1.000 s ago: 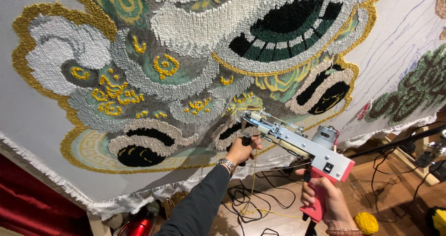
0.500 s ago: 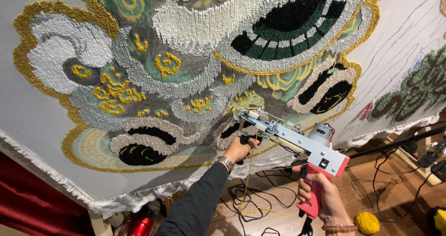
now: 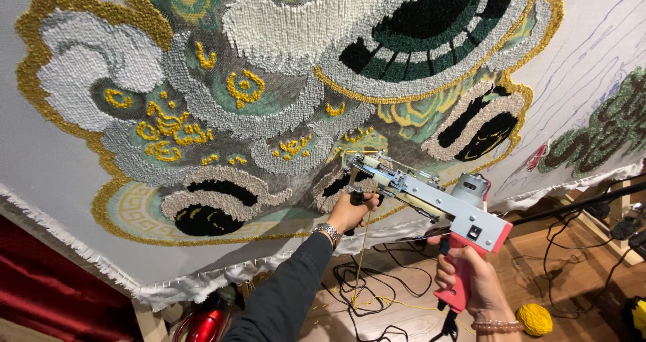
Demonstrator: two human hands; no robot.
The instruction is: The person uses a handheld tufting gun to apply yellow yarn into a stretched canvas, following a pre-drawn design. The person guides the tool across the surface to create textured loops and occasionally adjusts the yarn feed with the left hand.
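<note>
Now the tufting gun (image 3: 431, 201) sits a touch lower on the rug (image 3: 269, 113) than a second ago, its tip at the dark patch, left hand (image 3: 350, 214) clenched round the front handle, right hand (image 3: 471, 281) gripping the pink grip, yellow yarn (image 3: 360, 261) trailing down.

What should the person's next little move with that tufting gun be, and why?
Probably press the tufting gun forward so its tip meets the cloth squarely. The left hand grips the front handle and the right hand holds the pink grip, with yellow yarn hanging from the front. The tip sits by an unfinished patch beside the yellow outline, so that looks like the spot to fill.
</note>
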